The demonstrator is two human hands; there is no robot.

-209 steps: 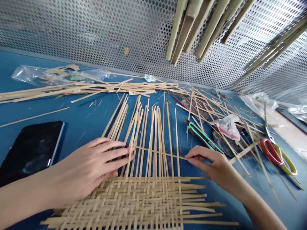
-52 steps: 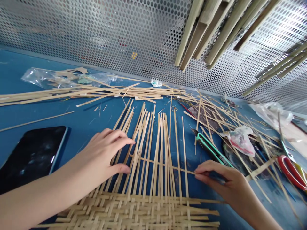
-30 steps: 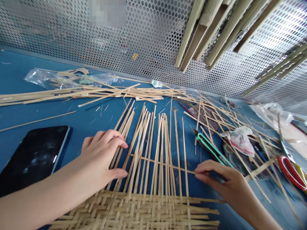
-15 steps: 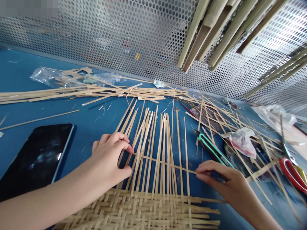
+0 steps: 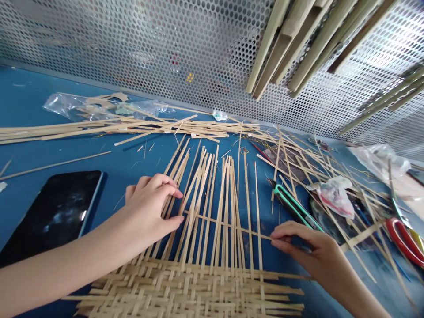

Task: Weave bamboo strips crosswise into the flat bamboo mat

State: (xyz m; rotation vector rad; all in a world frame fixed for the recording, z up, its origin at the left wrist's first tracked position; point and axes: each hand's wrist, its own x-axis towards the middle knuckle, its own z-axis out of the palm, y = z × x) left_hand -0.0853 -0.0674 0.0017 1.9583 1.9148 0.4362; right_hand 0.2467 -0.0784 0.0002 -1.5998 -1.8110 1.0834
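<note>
the right hand (image 5: pixel 298 240) pinches the end of a thin pale bamboo strip (image 5: pixel 225 225) laid across fanned upright bamboo strips (image 5: pixel 221 198) above the woven bamboo mat (image 5: pixel 188 287) at bottom centre, while the half-curled left hand (image 5: pixel 150 205) parts them.

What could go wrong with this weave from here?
The crosswise strip, pinched by the right hand, lies loosely over the upright strips and might slip if let go. The uprights lean and bunch unevenly near the left hand, so one could be missed or crossed wrongly. The green-handled snips lie close to the right hand and might get knocked.
</note>
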